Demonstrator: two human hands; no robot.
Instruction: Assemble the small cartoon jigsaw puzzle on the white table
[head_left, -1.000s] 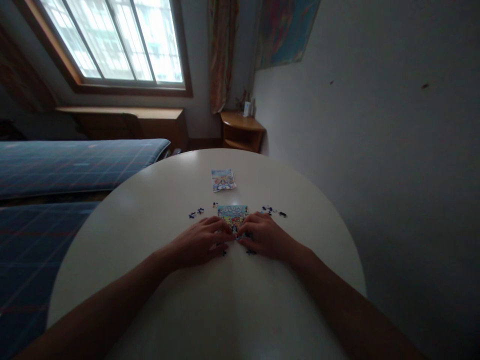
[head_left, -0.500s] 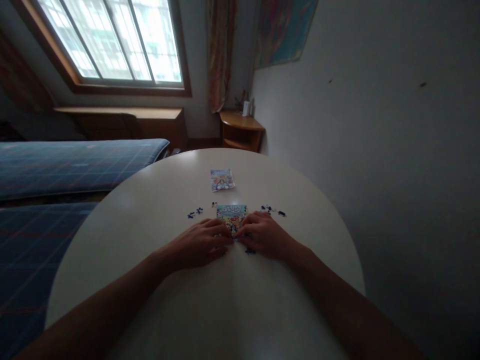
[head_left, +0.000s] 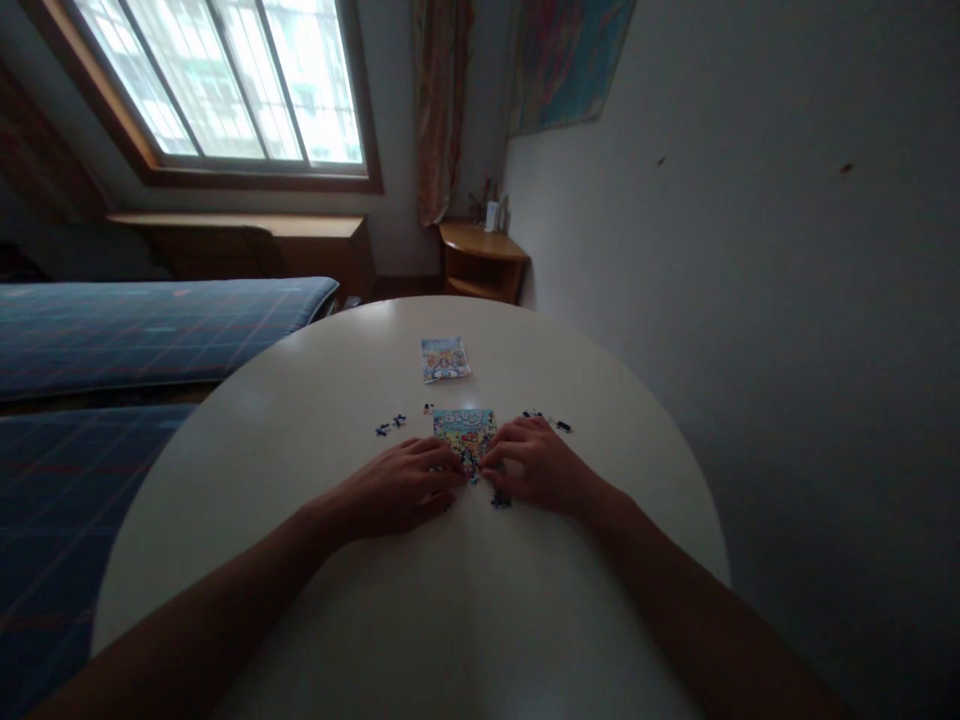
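A small, brightly printed jigsaw puzzle lies flat on the white table, its lower part dark with piece outlines and partly covered by my fingers. My left hand rests over its lower left side, fingers stretched out and lying on it, thumb apart below. At the lower right edge is my right hand, thumb and index finger drawn together; whatever sits between them is too small to make out. Loose dark puzzle pieces lie under the right hand. More pieces are left of the puzzle, and several pieces lie beyond the right hand.
A printed packet or picture sheet lies farther back on the round white table. A bed with a blue plaid cover stands to the left. Behind are a wooden corner cabinet and a window; a wall rises on the right.
My right hand has shifted slightly right, away from the puzzle's lower middle, uncovering more of it. My left hand stays in place.
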